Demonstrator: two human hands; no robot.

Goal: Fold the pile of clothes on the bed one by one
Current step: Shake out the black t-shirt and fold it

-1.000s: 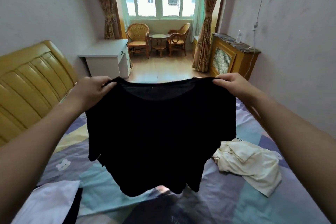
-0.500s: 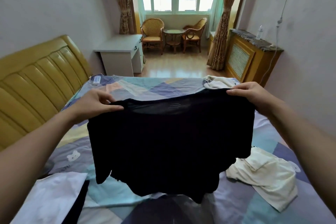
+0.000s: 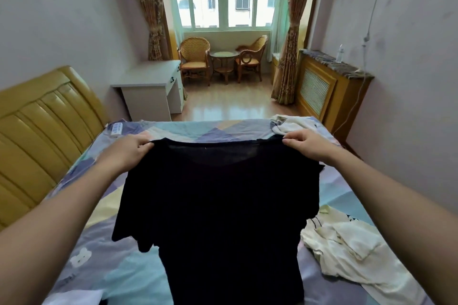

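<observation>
The black T-shirt (image 3: pixel 218 218) covers the middle of the bed (image 3: pixel 99 275), and its hem runs off the bottom edge of the view, so how far it hangs cannot be told. Only a sliver of a white garment (image 3: pixel 74 298) shows at the bed's near left corner, cut by the same edge, and the cream garment (image 3: pixel 347 250) by the bed's right edge is partly behind the shirt. The print on the small packet (image 3: pixel 116 129) at the bed's far left corner is too small to read.
</observation>
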